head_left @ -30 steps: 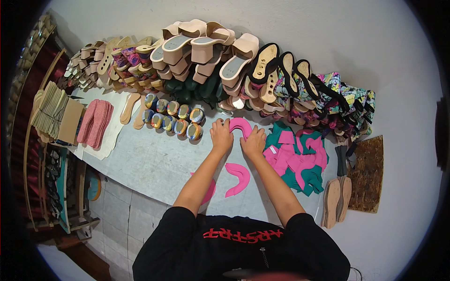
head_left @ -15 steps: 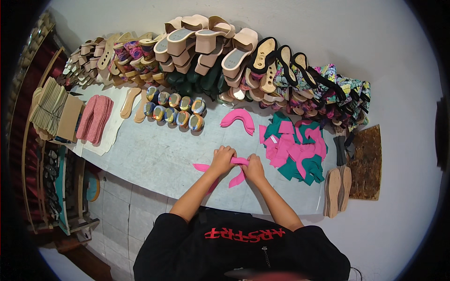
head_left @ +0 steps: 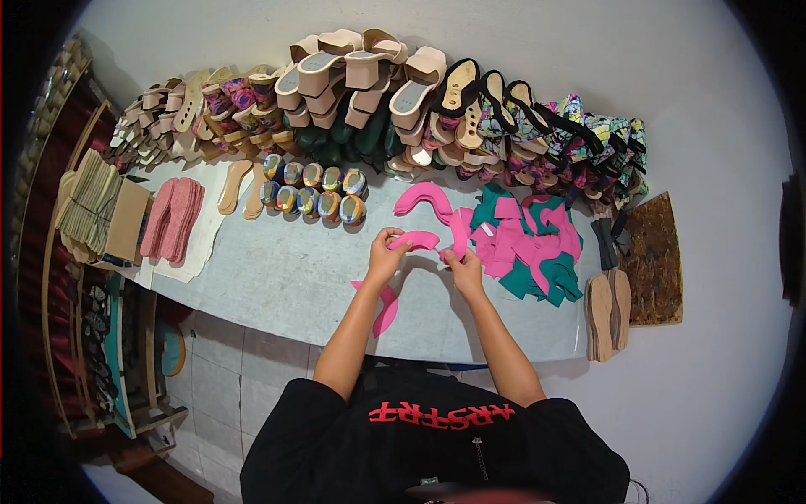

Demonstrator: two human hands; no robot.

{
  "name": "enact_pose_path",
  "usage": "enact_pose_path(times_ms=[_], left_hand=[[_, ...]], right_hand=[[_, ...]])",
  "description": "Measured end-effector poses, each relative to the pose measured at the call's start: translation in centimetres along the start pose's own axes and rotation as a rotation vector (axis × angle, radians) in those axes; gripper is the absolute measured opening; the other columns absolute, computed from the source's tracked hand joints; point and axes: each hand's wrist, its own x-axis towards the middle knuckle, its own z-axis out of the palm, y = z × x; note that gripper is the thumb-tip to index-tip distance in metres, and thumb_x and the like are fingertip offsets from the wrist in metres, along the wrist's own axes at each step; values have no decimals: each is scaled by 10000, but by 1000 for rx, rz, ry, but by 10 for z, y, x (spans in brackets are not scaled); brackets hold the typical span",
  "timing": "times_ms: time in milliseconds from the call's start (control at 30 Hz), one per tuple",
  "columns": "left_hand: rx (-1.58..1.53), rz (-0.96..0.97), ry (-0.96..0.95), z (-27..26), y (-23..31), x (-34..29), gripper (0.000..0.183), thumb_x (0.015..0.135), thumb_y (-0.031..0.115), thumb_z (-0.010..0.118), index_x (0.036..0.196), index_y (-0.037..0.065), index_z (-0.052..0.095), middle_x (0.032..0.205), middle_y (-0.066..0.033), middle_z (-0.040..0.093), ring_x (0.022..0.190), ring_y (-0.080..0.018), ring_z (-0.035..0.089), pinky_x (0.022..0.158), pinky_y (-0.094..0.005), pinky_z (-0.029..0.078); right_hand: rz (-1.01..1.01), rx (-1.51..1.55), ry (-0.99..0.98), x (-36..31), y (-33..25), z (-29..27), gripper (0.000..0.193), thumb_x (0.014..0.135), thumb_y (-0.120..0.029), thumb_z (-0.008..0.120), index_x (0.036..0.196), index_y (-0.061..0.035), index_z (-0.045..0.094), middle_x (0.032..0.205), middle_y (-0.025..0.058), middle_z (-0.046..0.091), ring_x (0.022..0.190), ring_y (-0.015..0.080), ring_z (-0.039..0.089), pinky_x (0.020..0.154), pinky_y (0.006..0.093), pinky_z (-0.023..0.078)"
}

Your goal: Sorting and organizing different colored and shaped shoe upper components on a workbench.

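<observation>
My left hand (head_left: 385, 254) is closed on a curved pink strip (head_left: 416, 240), apparently cut fabric or foam, raised over the table. My right hand (head_left: 464, 272) pinches a second pink piece (head_left: 459, 228) that stands up from the fingers. The two pieces come close together between the hands; whether they are joined cannot be made out. Beside my left forearm another curved pink strip (head_left: 387, 312) lies on the table, partly covered by the arm. Just beyond my hands rests an arch-shaped stack of pink strips (head_left: 422, 196).
Right of my hands lies a heap of pink and green scraps (head_left: 525, 248). Small patterned shoe parts (head_left: 308, 202) stand in rows at left, near pink insoles (head_left: 172, 220). Sandals (head_left: 369, 71) pile along the wall. Tan soles (head_left: 608, 315) lie at the table's right edge.
Both hands have moved away from my body, toward the arch-shaped stack, and spread slightly. The pink material between them now shows as a curved strip and an upright piece.
</observation>
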Motion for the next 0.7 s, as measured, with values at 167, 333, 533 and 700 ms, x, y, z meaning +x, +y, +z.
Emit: enact_pose_path(times_ms=[167,333,533,700], left_hand=[[-363,-221,-44,11,21,-12,214,783,-6,558,987,-9,492,863,-113,598,793,-164,611,679,-233,496],[-596,-313,-336,7,32,-21,227,843,23,470,1069,-1,471,979,-119,552,890,-167,575,704,-254,488],[-908,-248,-400,5,13,-20,138,870,101,470,986,32,495,870,-39,525,683,-95,473,609,-233,413],[-558,-322,-169,11,25,-24,124,850,127,504,951,55,502,799,-28,544,648,-93,485,595,-232,416]], right_hand=[[-127,268,13,-6,-13,9,295,753,-61,633,1026,-29,527,877,35,590,745,87,545,612,210,447],[-149,234,-67,-1,-18,9,421,673,56,648,1060,-31,507,921,40,576,805,93,534,658,222,460],[-159,-33,-39,-1,-17,18,227,684,-48,675,896,-20,598,796,14,598,682,83,524,582,209,408],[-319,-98,224,1,-25,14,136,698,-89,683,788,-22,607,785,20,617,681,81,544,576,212,396]])
